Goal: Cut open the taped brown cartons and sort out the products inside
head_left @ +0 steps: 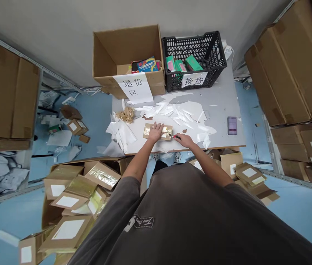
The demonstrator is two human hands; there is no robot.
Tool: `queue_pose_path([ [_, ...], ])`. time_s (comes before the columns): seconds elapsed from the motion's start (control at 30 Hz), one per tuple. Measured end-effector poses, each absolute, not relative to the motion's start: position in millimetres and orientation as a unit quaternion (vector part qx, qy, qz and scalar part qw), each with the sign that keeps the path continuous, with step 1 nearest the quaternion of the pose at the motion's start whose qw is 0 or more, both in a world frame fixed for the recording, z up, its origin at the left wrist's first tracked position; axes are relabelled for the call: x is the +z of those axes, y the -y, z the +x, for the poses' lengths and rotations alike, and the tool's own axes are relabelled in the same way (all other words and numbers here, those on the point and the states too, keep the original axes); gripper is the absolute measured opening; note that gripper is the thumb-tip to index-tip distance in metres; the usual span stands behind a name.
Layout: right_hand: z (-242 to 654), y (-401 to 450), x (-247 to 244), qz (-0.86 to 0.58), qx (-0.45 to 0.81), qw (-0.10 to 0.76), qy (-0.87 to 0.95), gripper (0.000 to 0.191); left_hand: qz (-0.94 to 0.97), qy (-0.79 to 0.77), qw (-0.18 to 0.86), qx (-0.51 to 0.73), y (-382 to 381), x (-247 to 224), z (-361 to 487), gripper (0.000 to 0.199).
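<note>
A small brown cardboard box (pixel 167 131), wrapped in shiny tape, lies near the front edge of the grey table (pixel 224 106). Across its top rests my left hand (pixel 156 131), fingers stretched out and apart toward the box's far side. My right hand (pixel 185 141) is closed round a red and black utility knife (pixel 176 137). The knife's tip points at the right end of the box; whether the blade touches it is too small to tell. Torn white paper scraps (pixel 169 110) and a crumpled brown clump (pixel 127 115) lie beyond the box.
At the back stand a large open carton (pixel 103 81) holding books and a black crate (pixel 215 75) with green boxes. A phone (pixel 232 126) lies at right. Taped parcels (pixel 70 228) fill a big carton at lower left; flattened boxes (pixel 251 173) lie at right. Shelves flank both sides.
</note>
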State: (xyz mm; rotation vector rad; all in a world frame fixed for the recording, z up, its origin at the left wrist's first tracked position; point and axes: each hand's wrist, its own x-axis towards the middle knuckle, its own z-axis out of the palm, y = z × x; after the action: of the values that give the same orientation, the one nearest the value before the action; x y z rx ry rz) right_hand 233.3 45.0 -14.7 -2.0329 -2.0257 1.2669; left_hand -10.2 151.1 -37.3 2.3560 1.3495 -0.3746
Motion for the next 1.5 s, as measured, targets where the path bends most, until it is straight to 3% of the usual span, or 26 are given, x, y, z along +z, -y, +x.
queue_pose_path([
  [0.47,212.9,-54.0,-11.4,-0.731,0.29,-0.1,0.61,0.051,0.83,-0.511,0.217,-0.049,-132.0,-67.3,-4.2,0.071],
  [0.73,204.6,-66.1,-17.1,-0.72,0.237,-0.117,0.642,0.054,0.817,-0.522,0.235,0.07,-131.0,-87.7,0.0,0.055],
  [0.9,209.4,-55.1,-17.1,-0.804,0.256,-0.061,0.534,0.057,0.802,-0.537,0.241,0.103,-125.5,-89.2,-0.8,0.052],
  [1.0,266.6,-40.5,-0.2,-0.885,0.259,-0.037,0.385,0.071,0.796,-0.545,0.244,0.099,-120.7,-88.0,-8.1,0.051],
  [1.17,339.2,-21.4,10.0,-0.886,0.263,0.026,0.381,0.074,0.795,-0.546,0.25,0.083,-115.9,-81.5,-13.4,0.054],
  [1.3,273.5,-31.3,-18.4,-0.851,0.315,0.093,0.409,0.058,0.797,-0.551,0.239,0.066,-118.0,-70.1,-10.4,0.055],
  [1.5,167.0,-81.9,-52.8,-0.827,0.37,0.113,0.409,0.071,0.777,-0.599,0.193,0.032,-122.7,-50.1,-28.2,0.058],
])
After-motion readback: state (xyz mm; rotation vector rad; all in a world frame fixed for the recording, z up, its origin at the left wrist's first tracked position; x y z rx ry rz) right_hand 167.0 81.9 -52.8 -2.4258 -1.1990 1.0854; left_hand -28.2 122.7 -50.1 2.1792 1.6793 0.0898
